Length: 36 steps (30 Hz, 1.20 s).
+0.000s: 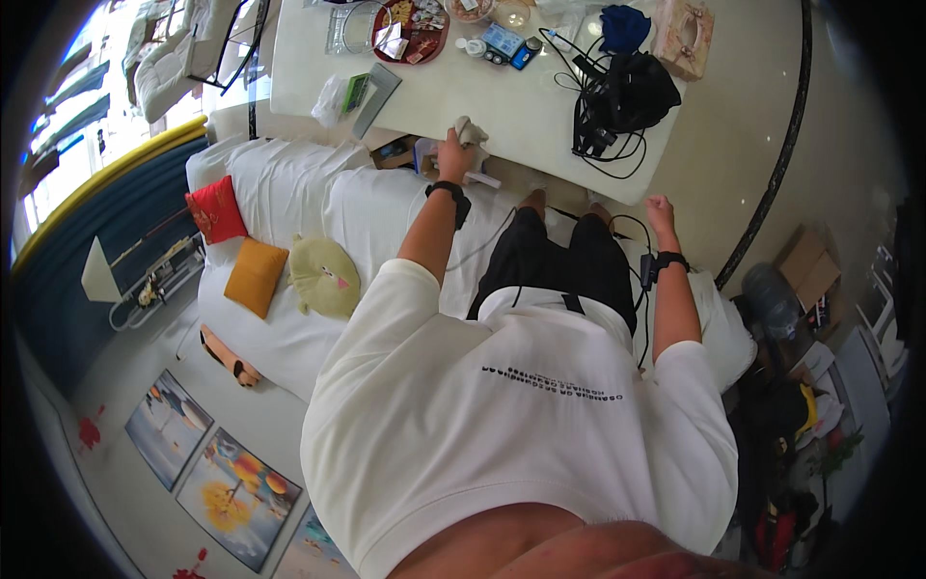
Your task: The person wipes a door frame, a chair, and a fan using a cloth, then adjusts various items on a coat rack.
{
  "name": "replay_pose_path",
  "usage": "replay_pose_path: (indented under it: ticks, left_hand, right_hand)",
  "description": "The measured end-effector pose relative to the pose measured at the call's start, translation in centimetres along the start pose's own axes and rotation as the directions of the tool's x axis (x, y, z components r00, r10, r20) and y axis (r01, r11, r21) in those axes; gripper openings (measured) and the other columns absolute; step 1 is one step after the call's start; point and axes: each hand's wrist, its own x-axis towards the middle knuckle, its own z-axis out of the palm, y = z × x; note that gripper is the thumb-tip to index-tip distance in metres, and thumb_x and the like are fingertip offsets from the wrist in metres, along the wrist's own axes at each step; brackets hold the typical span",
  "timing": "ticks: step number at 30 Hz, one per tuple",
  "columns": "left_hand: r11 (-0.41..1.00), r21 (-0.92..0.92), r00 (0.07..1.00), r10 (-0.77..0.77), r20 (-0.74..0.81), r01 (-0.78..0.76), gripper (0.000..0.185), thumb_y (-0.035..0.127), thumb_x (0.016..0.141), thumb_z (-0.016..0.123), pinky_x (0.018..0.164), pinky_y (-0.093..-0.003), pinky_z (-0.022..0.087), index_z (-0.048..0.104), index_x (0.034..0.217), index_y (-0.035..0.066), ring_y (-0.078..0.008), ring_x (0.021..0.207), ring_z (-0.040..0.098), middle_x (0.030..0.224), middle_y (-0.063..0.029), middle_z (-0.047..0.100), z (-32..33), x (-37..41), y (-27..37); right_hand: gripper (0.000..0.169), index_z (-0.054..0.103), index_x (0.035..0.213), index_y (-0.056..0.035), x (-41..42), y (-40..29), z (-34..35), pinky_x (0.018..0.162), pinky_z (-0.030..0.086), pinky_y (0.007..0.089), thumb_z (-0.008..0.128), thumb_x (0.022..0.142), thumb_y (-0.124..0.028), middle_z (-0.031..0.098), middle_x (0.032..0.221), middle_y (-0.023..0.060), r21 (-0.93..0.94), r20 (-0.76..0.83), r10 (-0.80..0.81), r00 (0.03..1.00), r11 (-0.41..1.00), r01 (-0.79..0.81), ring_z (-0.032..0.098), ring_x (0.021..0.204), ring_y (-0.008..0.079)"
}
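Observation:
At the near edge of the white table (463, 90), my left hand (454, 158) grips a crumpled grey-beige cloth (472, 132). My right hand (660, 211) is closed in a loose fist just off the table's near right corner, with nothing visible in it. Left of the cloth, a grey flat box (377, 100), a green packet (356, 93) and a clear plastic bag (329, 101) lie on the table. Farther back are a red tray of snacks (411, 51) and a blue pack (505, 43). A black bag (638, 90) sits among black cables at the right.
A tissue box (684, 36) and a dark blue cloth (625, 29) stand near the far right edge. Below the table edge is an open bin or box (427, 159). A white-covered sofa (289, 166) with cushions runs behind my legs; a cable (644, 304) hangs by my right arm.

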Motion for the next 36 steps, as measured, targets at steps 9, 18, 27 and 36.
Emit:
replay_pose_path:
  ticks: [9, 18, 27, 36]
  left_hand:
    - [0.97, 0.121, 0.84, 0.115, 0.53, -0.209, 0.061, 0.04, 0.082, 0.067, 0.089, -0.0546, 0.052, 0.052, 0.13, 0.005, -0.0492, 0.101, 0.063, 0.109, -0.0316, 0.065, 6.9, -1.4, 4.9]
    - [0.977, 0.215, 0.934, -0.088, 0.347, 0.012, 0.072, 0.032, 0.087, 0.056, 0.093, -0.0558, 0.05, 0.036, 0.15, 0.005, -0.052, 0.109, 0.059, 0.125, -0.0309, 0.053, 6.6, 6.4, 6.0]
    - [0.938, 0.345, 0.937, -0.098, 0.334, -0.025, 0.084, 0.032, 0.085, 0.063, 0.094, -0.0529, 0.052, 0.027, 0.153, 0.0, -0.0538, 0.11, 0.059, 0.137, -0.0359, 0.043, 8.8, 11.7, 1.9]
    - [0.957, 0.268, 0.914, -0.01, 0.406, -0.109, 0.1, 0.034, 0.088, 0.064, 0.109, -0.0756, 0.017, 0.006, 0.147, -0.021, -0.0709, 0.139, 0.001, 0.145, -0.0564, 0.005, 16.7, 0.0, 3.7]
  right_hand:
    - [0.043, 0.065, 0.112, -0.0016, 1.0, -8.3, 14.5, 0.091, 0.052, 0.0448, 0.068, 0.083, -0.034, 0.069, 0.108, 0.0244, 0.046, 0.108, 0.003, 0.994, 0.999, -0.008, 0.065, 0.104, 0.0393]
    - [0.021, 0.068, 0.099, -0.0125, 4.8, -3.1, 7.3, 0.083, 0.051, 0.0474, 0.062, 0.089, -0.03, 0.065, 0.101, 0.0133, -0.119, -0.32, 0.087, 0.943, 0.984, -0.131, 0.063, 0.097, 0.0371]
    - [0.059, 0.063, 0.117, -0.0004, 13.2, 1.1, 8.6, 0.09, 0.05, 0.0523, 0.04, 0.102, -0.053, 0.064, 0.114, 0.0268, 0.053, -0.496, 0.289, 0.819, 0.951, -0.304, 0.062, 0.108, 0.0429]
    - [0.062, 0.066, 0.119, -0.0041, 11.7, -7.5, 7.5, 0.091, 0.047, 0.0592, 0.025, 0.104, -0.048, 0.064, 0.116, 0.0225, 0.179, -0.546, 0.549, 0.633, 0.815, -0.552, 0.061, 0.108, 0.0439]
